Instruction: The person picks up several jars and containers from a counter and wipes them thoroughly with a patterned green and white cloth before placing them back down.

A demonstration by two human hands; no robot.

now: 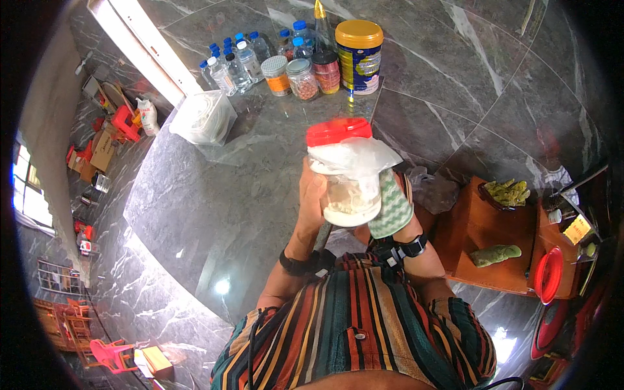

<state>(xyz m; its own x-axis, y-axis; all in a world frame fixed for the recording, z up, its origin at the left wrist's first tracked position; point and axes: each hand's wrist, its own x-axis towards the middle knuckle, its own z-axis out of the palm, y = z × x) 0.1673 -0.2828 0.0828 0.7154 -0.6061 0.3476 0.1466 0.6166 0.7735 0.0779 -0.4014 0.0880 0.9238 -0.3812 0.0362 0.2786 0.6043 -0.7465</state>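
Observation:
A clear jar (348, 195) with a red lid (340, 131) is held up in front of my chest, partly filled with white powder. My left hand (311, 195) grips its left side. A whitish translucent plastic bag (373, 155) hangs just below the lid and sticks out to the right. Against the jar's right side lies a green-and-white patterned cloth (391, 207). It covers most of my right hand (413, 228), whose fingers are hidden behind it.
A grey stone-look table (234, 195) spans the middle. Water bottles (238, 70), food jars (302, 80) and a gold-lidded tin (360, 58) line its back. A translucent plastic container (204, 119) stands back left. On the right, a wooden cabinet (487, 234) bears a green carved ornament (496, 255).

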